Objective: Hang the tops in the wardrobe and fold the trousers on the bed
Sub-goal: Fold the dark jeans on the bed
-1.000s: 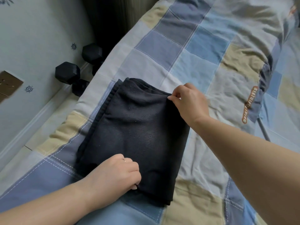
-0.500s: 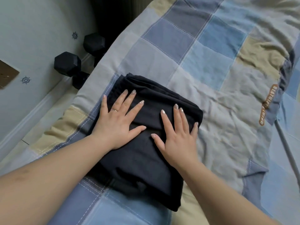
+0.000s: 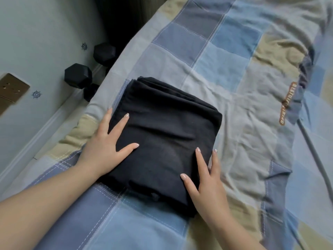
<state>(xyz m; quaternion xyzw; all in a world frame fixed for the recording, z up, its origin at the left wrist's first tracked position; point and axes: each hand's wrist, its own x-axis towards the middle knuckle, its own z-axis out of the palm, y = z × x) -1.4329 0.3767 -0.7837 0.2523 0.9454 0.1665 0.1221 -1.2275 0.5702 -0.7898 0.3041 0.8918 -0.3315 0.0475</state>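
The black trousers [image 3: 165,134] lie folded into a thick square on the patchwork quilt of the bed [image 3: 243,123], near its left edge. My left hand [image 3: 106,147] lies flat with straight, spread fingers on the left side of the fold, the thumb pointing across the cloth. My right hand [image 3: 207,179] lies flat along the fold's right edge, index finger and thumb on the cloth, the other fingers on the quilt beside it.
Two black hexagonal dumbbells [image 3: 79,74] sit on the floor between the bed and the pale wall at left. A brass socket plate [image 3: 10,91] is on that wall. A thin grey cable [image 3: 313,152] runs over the quilt at right.
Both hands went from gripping the trousers' edges to lying flat on top, then slid apart to the left and right sides of the fold. The fold looks tighter and squarer.
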